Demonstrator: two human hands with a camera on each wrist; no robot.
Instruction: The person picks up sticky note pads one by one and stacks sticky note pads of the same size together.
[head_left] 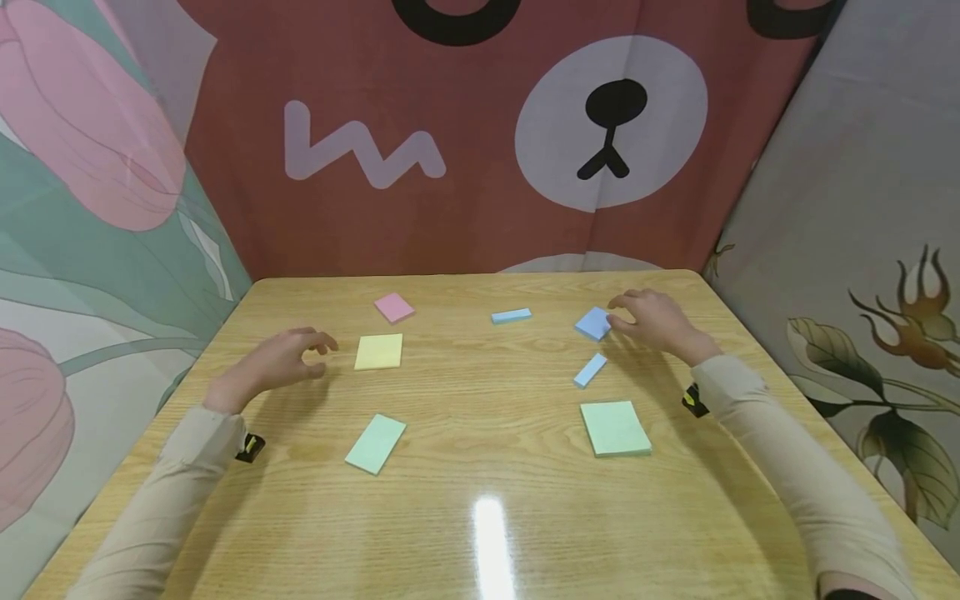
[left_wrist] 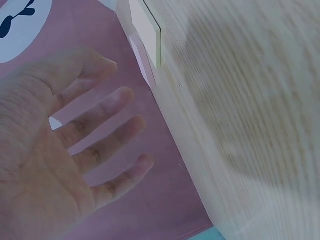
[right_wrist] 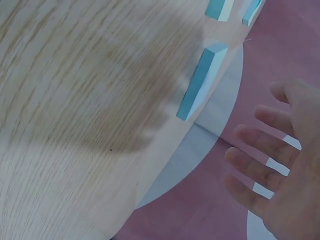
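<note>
My left hand (head_left: pixel 283 360) hovers over the left of the table, fingers loosely bent and holding nothing. Just right of its fingertips lies a yellow sticky note pad (head_left: pixel 378 352); a pink pad (head_left: pixel 394 307) lies behind that. In the left wrist view the fingers (left_wrist: pixel 110 147) are spread apart. On the other side, my right hand (head_left: pixel 654 321) hangs beside a blue sticky note pad (head_left: pixel 593 323). Its thumb overlaps the pad's right corner in the head view, but the right wrist view shows the fingers (right_wrist: pixel 257 167) spaced apart, away from the blue pad (right_wrist: pixel 202 82).
A narrow light-blue pad (head_left: pixel 512 317) lies at the back middle, another narrow pad (head_left: pixel 590 371) in front of the blue one. Nearer are a green rectangular pad (head_left: pixel 376 444) at left and a green square pad (head_left: pixel 616 428) at right. Printed cloth (head_left: pixel 480 217) hangs behind the wooden table (head_left: pixel 480 400).
</note>
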